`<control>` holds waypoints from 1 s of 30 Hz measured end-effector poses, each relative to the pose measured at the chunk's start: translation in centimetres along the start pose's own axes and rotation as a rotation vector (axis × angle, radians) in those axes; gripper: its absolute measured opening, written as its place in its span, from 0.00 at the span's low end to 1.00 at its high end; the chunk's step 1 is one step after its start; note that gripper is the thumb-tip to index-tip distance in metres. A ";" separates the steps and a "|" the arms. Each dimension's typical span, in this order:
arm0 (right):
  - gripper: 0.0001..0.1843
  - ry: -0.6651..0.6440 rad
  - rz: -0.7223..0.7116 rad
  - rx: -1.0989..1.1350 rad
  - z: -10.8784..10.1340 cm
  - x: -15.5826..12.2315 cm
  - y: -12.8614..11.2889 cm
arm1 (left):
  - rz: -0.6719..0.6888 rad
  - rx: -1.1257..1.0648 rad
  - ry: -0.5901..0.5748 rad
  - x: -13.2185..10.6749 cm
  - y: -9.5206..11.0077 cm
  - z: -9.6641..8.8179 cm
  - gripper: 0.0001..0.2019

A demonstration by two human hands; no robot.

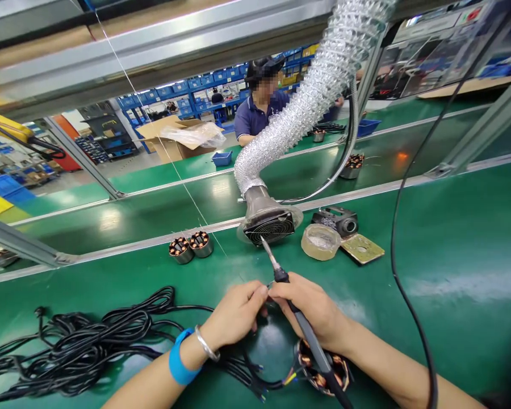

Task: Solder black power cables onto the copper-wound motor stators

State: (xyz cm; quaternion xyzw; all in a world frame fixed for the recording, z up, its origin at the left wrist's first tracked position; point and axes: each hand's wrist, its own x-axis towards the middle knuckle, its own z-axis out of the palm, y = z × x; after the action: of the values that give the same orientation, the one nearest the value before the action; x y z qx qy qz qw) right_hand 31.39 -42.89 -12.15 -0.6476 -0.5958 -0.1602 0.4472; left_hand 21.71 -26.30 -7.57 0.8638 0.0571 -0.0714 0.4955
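A soldering iron (310, 329) with a grey and black handle rests in my right hand (319, 312), its tip pointing up and away toward the extractor fan. My left hand (238, 312) is pinched closed against my right fingertips. What lies between those fingers is too small to make out. Below my right hand sits a stator (323, 369) with copper windings, partly hidden by the iron and forearm. Close to it are the ends of black cables (244, 372) with coloured wire tips. A tangled bundle of black cables (97, 341) lies left of my left wrist.
A fume extractor fan (272, 227) hangs on a silver duct (298, 102). Two stators (191, 245) stand left of it; a tape roll (321, 241), a soldering iron stand (338, 220) and its sponge tray (363, 249) are to the right. A co-worker (262, 102) is across the conveyor (213, 193).
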 end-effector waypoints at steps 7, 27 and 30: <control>0.14 0.001 0.049 -0.071 -0.5 0.9 -1.2 | -0.167 -0.512 -0.013 1.5 -0.7 0.6 0.22; 0.14 0.047 0.146 0.004 -1.5 0.6 -0.9 | -0.237 -0.618 0.142 1.4 -0.9 1.8 0.19; 0.12 -0.066 0.054 -0.030 -2.4 0.9 -1.0 | -0.180 -0.498 0.175 1.3 -0.9 2.1 0.17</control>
State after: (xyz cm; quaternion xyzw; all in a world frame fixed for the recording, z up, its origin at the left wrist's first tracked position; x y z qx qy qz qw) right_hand 31.51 -44.33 -9.81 -0.6752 -0.5898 -0.1356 0.4217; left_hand 22.65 -27.67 -9.59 0.7099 0.1921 -0.0244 0.6772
